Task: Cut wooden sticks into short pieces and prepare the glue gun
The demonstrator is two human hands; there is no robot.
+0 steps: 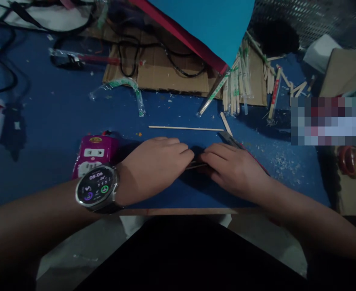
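Near the front edge of the blue table, my left hand (158, 167) and my right hand (231, 169) are closed close together around thin wooden sticks (196, 165). Only a short stretch of the sticks shows between the hands; the fingertips are mostly hidden. Just beyond them a single long thin stick (185, 128) lies crosswise on the table. A cutter (230, 139) with a grey blade end rests beyond my right hand and partly under it. Close to the blade lies a short flat stick (226, 123).
Left of my left hand sits a purple socket box (89, 149). Wrapped chopsticks (235, 87) lie on cardboard (166, 76) at the back, under blue card (214, 24). Black cables cross the back left. Shavings (287, 161) and bangles (352, 161) are at right.
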